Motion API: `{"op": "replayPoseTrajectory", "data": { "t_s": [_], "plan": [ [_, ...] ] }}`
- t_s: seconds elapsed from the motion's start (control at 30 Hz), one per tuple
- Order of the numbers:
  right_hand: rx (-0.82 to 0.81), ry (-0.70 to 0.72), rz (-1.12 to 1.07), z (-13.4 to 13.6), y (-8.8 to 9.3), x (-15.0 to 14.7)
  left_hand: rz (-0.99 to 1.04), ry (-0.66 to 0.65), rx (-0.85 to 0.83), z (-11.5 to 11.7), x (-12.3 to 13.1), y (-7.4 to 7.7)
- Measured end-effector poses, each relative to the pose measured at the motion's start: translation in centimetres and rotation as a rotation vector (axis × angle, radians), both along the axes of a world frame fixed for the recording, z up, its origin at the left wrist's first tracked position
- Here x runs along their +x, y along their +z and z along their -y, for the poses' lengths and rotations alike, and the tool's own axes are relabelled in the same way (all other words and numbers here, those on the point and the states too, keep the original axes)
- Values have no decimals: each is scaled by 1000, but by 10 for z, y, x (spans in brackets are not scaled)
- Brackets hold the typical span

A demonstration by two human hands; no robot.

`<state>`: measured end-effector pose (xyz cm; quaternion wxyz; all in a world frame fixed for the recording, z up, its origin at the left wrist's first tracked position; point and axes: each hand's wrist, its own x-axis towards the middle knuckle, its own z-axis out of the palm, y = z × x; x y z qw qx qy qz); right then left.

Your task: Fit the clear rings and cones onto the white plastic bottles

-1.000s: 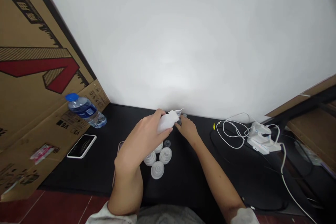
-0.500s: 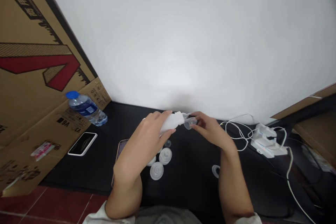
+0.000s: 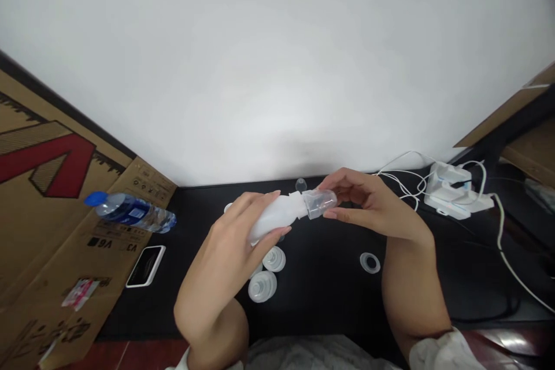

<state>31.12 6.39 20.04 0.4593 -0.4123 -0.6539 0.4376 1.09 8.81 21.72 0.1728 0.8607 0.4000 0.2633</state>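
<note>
Left hand [image 3: 221, 257] wraps a white plastic bottle [image 3: 275, 217], right hand [image 3: 373, 202] pinching its clear cup [image 3: 319, 203].

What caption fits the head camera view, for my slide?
Left hand grips a white bottle, right hand a clear plastic cup.

The left hand [image 3: 228, 243] holds a white plastic bottle [image 3: 273, 218], and the right hand [image 3: 373, 202] holds the clear plastic cup [image 3: 319, 203] on its end. Some clear funnel pieces [image 3: 274, 259] stand near them on the black table [image 3: 329, 289].

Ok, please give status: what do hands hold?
Left hand grips white plastic tube; right hand holds clear plastic cup on its end. Nothing in the way.
</note>
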Motion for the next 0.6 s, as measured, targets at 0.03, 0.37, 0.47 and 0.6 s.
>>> {"op": "replayPoseTrajectory", "data": {
  "t_s": [0.03,0.37,0.47,0.6],
  "plan": [
    [16,-7,-1,0,1,0,-9,-8,-12,0,2,1],
    [33,58,-49,5,0,4,14,-81,12,1,4,2],
    [57,63,-87,5,-2,8,6,-87,17,5,4,4],
    [116,20,-48,5,-3,12,-1,-90,37,11,5,5]
  ]
}}
